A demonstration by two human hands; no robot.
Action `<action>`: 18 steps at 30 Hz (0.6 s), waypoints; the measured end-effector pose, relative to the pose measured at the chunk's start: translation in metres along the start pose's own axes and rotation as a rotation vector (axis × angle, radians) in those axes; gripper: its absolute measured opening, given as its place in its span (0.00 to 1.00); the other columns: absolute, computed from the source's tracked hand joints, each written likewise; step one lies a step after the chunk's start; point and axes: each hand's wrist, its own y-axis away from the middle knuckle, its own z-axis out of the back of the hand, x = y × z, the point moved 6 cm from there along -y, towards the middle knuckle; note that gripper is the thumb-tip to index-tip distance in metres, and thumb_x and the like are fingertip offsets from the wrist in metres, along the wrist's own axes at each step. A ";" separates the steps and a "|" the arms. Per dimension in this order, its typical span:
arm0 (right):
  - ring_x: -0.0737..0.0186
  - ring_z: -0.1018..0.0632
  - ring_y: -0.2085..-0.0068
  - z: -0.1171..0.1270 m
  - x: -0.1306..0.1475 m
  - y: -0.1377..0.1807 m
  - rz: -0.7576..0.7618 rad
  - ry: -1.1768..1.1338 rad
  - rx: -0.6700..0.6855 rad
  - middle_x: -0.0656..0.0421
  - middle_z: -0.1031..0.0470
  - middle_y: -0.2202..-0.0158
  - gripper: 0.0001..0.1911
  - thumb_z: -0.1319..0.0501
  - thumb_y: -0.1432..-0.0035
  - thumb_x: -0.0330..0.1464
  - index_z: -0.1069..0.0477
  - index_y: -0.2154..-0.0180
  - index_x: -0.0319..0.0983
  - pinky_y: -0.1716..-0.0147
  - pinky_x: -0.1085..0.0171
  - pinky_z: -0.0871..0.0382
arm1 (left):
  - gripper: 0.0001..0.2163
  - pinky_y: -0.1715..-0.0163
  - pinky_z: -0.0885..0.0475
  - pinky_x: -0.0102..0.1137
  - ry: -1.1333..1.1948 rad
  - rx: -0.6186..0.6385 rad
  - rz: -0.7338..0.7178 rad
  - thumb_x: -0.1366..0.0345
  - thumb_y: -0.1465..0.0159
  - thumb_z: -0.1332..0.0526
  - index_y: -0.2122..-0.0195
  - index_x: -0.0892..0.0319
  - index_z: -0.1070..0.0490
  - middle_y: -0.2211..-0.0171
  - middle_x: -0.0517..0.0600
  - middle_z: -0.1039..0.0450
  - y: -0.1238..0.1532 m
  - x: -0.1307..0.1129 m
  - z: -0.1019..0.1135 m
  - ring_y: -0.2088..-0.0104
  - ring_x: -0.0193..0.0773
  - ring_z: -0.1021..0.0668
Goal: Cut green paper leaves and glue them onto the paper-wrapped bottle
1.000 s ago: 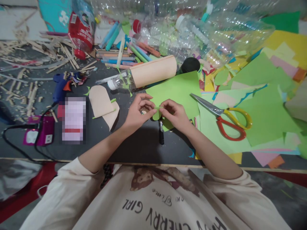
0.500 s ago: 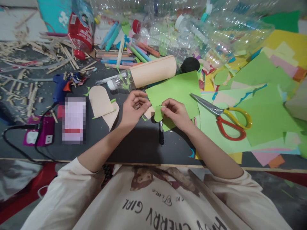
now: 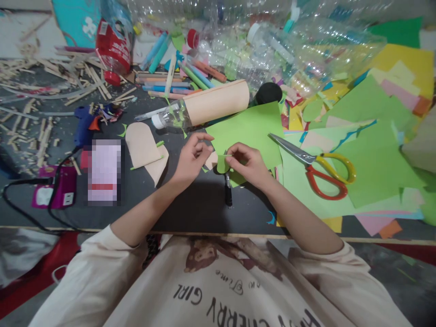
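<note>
Between the thumb and fingertips of my right hand (image 3: 245, 162) is a small rounded green paper piece (image 3: 222, 164). My left hand (image 3: 193, 156) hovers just left of it, fingers apart and holding nothing. Beneath the paper piece a black-handled pen-like tool (image 3: 228, 193) lies on the dark table, its upper end partly covered. A large green sheet (image 3: 252, 127) spreads behind my right hand. Scissors (image 3: 308, 159) with red and yellow handles rest to the right, blades apart. Left of my left hand lie peach paper cut-outs (image 3: 139, 145) with thin green strips.
A clear bottle wrapped in peach paper (image 3: 218, 102) lies behind my hands. Further back are colored pens (image 3: 170, 81) and clear plastic bottles (image 3: 235, 50). At left sit a blue glue gun (image 3: 83, 125), wooden stick scraps (image 3: 41, 141) and a blurred-out rectangle (image 3: 104, 170). Colored paper (image 3: 381, 172) covers the right side.
My left hand has shifted slightly, its index finger straighter over the thumb. The green paper piece in my right hand has tilted and moved a little to the left.
</note>
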 end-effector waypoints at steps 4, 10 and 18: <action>0.71 0.36 0.79 0.000 0.002 0.000 0.037 0.064 -0.005 0.65 0.37 0.80 0.07 0.41 0.46 0.34 0.36 0.73 0.40 0.78 0.68 0.43 | 0.16 0.76 0.35 0.26 -0.108 0.063 -0.041 0.49 0.41 0.39 0.68 0.58 0.30 0.77 0.44 0.34 0.003 -0.009 -0.005 0.77 0.29 0.31; 0.71 0.36 0.79 0.000 0.008 0.001 0.097 0.096 -0.031 0.65 0.35 0.79 0.06 0.41 0.46 0.33 0.35 0.73 0.40 0.78 0.68 0.42 | 0.09 0.76 0.36 0.26 -0.306 0.111 -0.177 0.58 0.41 0.37 0.74 0.58 0.27 0.77 0.46 0.33 0.006 -0.022 -0.009 0.77 0.29 0.31; 0.69 0.35 0.77 0.000 0.010 0.002 0.142 0.169 -0.052 0.62 0.32 0.77 0.09 0.42 0.43 0.36 0.34 0.73 0.40 0.77 0.67 0.41 | 0.08 0.76 0.36 0.26 -0.374 0.102 -0.212 0.60 0.40 0.39 0.73 0.58 0.27 0.77 0.46 0.33 0.007 -0.024 -0.008 0.77 0.30 0.32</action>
